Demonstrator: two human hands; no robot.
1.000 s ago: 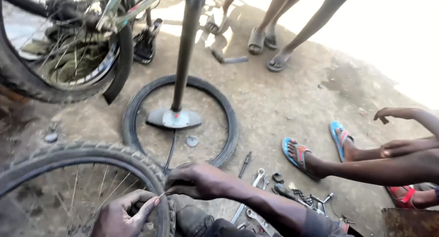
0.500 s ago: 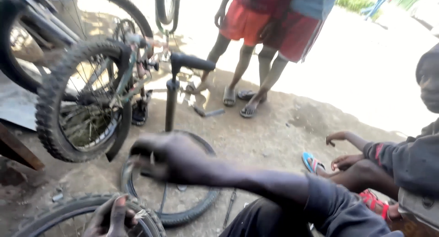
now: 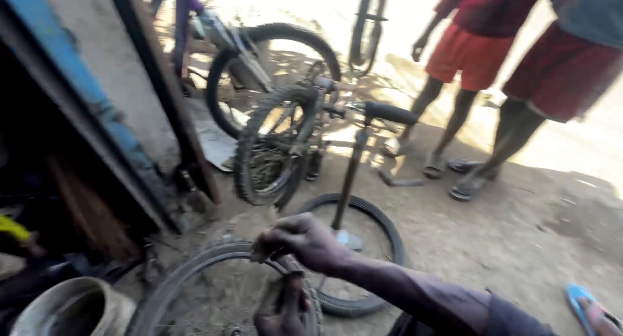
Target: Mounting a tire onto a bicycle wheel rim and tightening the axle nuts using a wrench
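A bicycle wheel with a knobby black tyre (image 3: 188,274) stands upright in front of me at the bottom of the view. My right hand (image 3: 302,242) reaches in from the lower right, its fingers curled over the top edge of the tyre. Just below it, my left hand (image 3: 282,307) grips the same stretch of tyre at the rim; it is dark and blurred. Behind my hands a black floor pump (image 3: 354,170) stands upright inside a loose tyre (image 3: 389,242) that lies flat on the dirt.
A bicycle (image 3: 279,148) stands close behind the pump, another (image 3: 259,50) further back. Two people (image 3: 513,83) stand at upper right in shorts and sandals. A foot in a blue flip-flop (image 3: 587,307) shows at lower right. A blue-edged wall (image 3: 97,109) and a round container (image 3: 71,310) fill the left.
The view has swung up and to the left, bringing the wall and bicycles into sight. My right hand has come down onto the tyre's top; my left hand stays on the tyre.
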